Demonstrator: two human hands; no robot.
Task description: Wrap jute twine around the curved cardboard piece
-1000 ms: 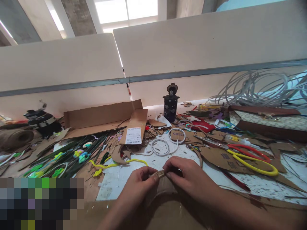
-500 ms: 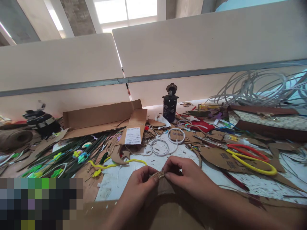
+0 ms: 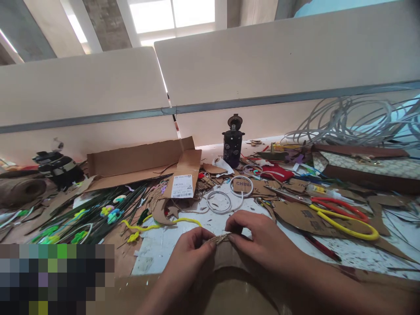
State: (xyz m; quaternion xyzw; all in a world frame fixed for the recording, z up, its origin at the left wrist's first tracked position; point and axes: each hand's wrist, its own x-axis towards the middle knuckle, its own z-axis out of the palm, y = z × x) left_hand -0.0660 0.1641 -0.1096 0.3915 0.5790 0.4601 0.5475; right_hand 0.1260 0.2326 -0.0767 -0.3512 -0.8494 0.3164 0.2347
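Note:
My left hand (image 3: 193, 251) and my right hand (image 3: 259, 236) are close together at the lower middle. Each pinches a part of a tan twisted cord (image 3: 222, 238) between thumb and fingers, and a short stretch of it shows between them. The cord lies along the top edge of a curved brown cardboard piece (image 3: 226, 258) below the hands. Just beyond the fingers are two pale rings (image 3: 218, 202) on the white tabletop. A yellow fuzzy stem (image 3: 183, 220) lies to the left of them.
Scissors (image 3: 344, 218) with red and yellow handles lie on cardboard at the right. Further back stand a dark bottle (image 3: 232, 148) with its lid up, a cardboard box (image 3: 141, 159) and a patterned bag (image 3: 364, 164). Green stems (image 3: 101, 214) spread at the left.
My right hand has shifted slightly right and up, away from my left hand, so more of the cord shows between them.

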